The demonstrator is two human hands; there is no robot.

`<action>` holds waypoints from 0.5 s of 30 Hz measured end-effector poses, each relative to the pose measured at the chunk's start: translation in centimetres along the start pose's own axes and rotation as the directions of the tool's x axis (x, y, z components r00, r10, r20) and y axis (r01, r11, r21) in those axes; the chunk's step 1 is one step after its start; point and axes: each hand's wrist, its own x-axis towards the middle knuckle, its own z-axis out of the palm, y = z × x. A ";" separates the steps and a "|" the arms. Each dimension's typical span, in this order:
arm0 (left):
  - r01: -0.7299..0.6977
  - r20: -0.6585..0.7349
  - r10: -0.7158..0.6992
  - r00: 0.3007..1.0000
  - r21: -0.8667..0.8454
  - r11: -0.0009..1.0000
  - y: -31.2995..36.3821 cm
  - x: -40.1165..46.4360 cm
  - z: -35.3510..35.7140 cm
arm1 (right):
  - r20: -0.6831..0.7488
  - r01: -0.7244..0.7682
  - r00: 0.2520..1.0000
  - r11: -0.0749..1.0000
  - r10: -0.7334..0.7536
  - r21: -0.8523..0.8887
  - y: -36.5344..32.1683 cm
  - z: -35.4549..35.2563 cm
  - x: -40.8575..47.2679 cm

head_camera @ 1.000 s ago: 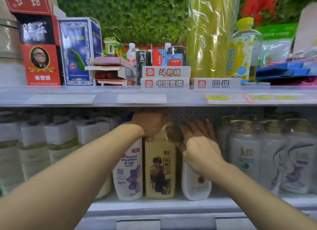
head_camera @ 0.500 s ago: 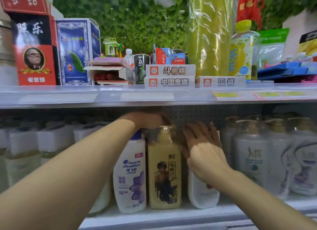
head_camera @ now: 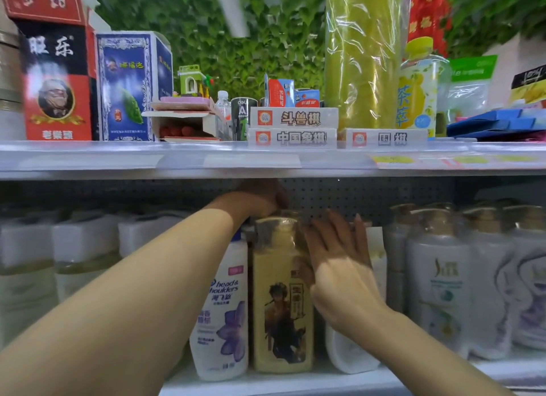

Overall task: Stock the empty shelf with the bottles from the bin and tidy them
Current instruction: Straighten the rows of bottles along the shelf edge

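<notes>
A shop — price-tag strips [head_camera: 251,160] front the shelves, rows of identical shampoo bottles [head_camera: 443,277], boxed board games [head_camera: 292,127] above.

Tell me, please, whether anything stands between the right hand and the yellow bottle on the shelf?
Nothing visible does. The right hand lies open, right beside the yellow bottle, with no other item between them. The white bottle stands behind that hand, and the left hand reaches over the yellow bottle's cap.

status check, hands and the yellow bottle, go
Left hand on the yellow bottle cap, grip unclear. Right hand open, fingers flat against its side. White Head & Shoulders bottle close left.
</notes>
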 end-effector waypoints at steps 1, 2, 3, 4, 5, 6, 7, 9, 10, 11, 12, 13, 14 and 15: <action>0.004 -0.003 -0.004 1.000 -0.003 1.000 0.1 0.0 0.0 | 0.000 -0.002 1.000 1.000 0.002 0.006 0.0 0.0 -0.1; 0.005 -0.006 -0.005 1.000 -0.001 1.000 0.1 0.1 0.1 | -0.003 -0.003 1.000 1.000 0.003 0.011 0.1 0.0 -0.1; 0.008 -0.005 -0.008 1.000 0.005 1.000 0.0 0.2 0.2 | -0.005 -0.004 1.000 1.000 0.004 0.014 0.1 0.1 -0.1; 0.009 -0.006 -0.009 1.000 0.013 1.000 0.0 0.2 0.2 | -0.009 -0.003 1.000 1.000 0.003 0.016 0.1 0.1 -0.1; 0.017 -0.003 -0.017 1.000 0.020 1.000 0.0 0.2 0.2 | -0.020 0.003 1.000 1.000 -0.002 0.018 0.1 0.2 -0.1; 0.022 -0.004 -0.022 1.000 0.026 0.999 -0.1 0.1 0.1 | -0.033 0.007 0.999 1.000 -0.006 0.019 0.1 0.3 -0.1; 0.030 -0.001 -0.030 1.000 0.035 0.999 -0.1 0.0 0.0 | -0.040 0.007 0.999 1.000 -0.006 0.020 0.1 0.4 -0.1; 0.032 0.004 -0.032 0.999 0.046 0.998 0.0 -0.3 -0.3 | -0.032 0.006 0.999 1.000 -0.005 0.025 0.2 0.5 -0.1; 0.026 0.009 -0.026 1.000 0.049 0.998 0.2 -0.5 -0.4 | -0.027 0.006 1.000 1.000 -0.006 0.028 0.2 0.6 -0.1; 0.022 0.020 -0.023 1.000 0.050 0.998 0.4 -0.8 -0.5 | -0.021 0.006 1.000 1.000 -0.005 0.028 0.2 0.6 -0.1; 0.019 0.029 -0.020 0.999 0.050 0.999 0.6 -1.0 -0.7 | -0.014 0.004 1.000 1.000 -0.004 0.027 0.2 0.6 -0.1; 0.020 0.040 -0.022 0.999 0.052 0.998 0.7 -1.1 -0.8 | -0.008 0.004 1.000 1.000 -0.004 0.026 0.2 0.6 -0.1; 0.011 0.048 -0.013 0.999 0.052 0.999 0.8 -1.2 -0.9 | -0.007 0.006 1.000 1.000 -0.006 0.026 0.3 0.6 -0.1; -0.004 0.044 0.002 0.999 0.053 0.999 0.8 -1.3 -1.0 | -0.008 0.009 1.000 1.000 -0.009 0.027 0.3 0.7 -0.1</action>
